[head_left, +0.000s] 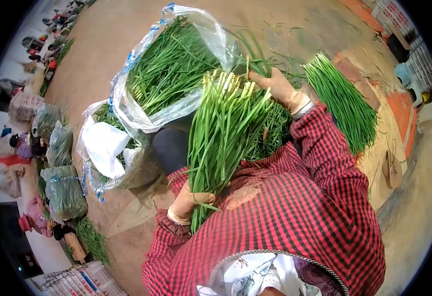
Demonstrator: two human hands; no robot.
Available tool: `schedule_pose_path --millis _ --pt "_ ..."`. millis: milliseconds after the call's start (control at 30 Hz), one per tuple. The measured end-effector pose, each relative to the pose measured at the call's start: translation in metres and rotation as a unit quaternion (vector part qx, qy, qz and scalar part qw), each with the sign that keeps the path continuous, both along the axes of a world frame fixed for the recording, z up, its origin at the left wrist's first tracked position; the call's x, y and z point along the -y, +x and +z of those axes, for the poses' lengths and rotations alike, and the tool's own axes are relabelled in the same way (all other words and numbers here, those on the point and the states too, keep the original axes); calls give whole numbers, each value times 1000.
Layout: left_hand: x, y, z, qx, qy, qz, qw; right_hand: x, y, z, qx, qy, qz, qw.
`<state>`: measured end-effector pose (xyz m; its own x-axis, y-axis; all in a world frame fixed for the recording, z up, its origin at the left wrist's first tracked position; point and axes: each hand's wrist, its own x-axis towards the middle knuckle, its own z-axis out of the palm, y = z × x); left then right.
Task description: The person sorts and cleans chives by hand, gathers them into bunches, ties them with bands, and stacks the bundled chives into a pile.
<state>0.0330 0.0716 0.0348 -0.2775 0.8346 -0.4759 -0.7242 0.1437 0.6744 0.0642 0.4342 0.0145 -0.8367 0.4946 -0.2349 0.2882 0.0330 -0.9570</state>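
Gloved and closed, my left hand (190, 201) grips the leafy lower end of a thick bunch of garlic chives (225, 123) in front of my body. The bunch's pale cut ends point up and away from me. At those ends is my right hand (280, 89), also gloved, its fingers pinched on a few loose chive leaves that blur with motion. Beyond the bunch, an open clear plastic bag (176, 116) holds many more chives (171, 64). Darker loose greens (277, 126) lie on my lap, partly hidden by the bunch.
A neat pile of chives (344, 103) lies on boards at the right. A smaller bag with white plastic (106, 148) stands at the left. Packed bags (64, 192) and people (38, 214) line the far left. Scattered leaves lie on the floor (285, 24). A sandal (392, 169) is at the right.
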Motion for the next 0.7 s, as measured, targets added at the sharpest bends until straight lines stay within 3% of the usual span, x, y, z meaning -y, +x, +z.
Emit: schedule_pose_path --millis 133,233,400,467,500,567,667,700 --pt "-3 -7 -4 28 17 -34 999 -15 0 -3 9 74 7 997" --pt "-6 -8 1 12 8 -28 999 -23 -6 -12 -81 106 -53 990" --pt "-9 -9 10 51 -3 -14 999 -11 -2 21 -57 120 -52 990" --pt "-7 -11 5 38 35 -24 998 -10 -3 21 -29 163 -75 983" --pt "-6 -7 7 48 21 1 999 -9 -8 14 -83 177 -93 976" --pt "2 -5 5 55 5 16 998 -21 -2 13 -41 211 -147 966" --pt "14 -9 8 45 -4 31 999 -62 7 -2 -77 135 -263 952" --pt "19 -10 10 31 3 30 999 -78 21 5 8 101 -279 955"
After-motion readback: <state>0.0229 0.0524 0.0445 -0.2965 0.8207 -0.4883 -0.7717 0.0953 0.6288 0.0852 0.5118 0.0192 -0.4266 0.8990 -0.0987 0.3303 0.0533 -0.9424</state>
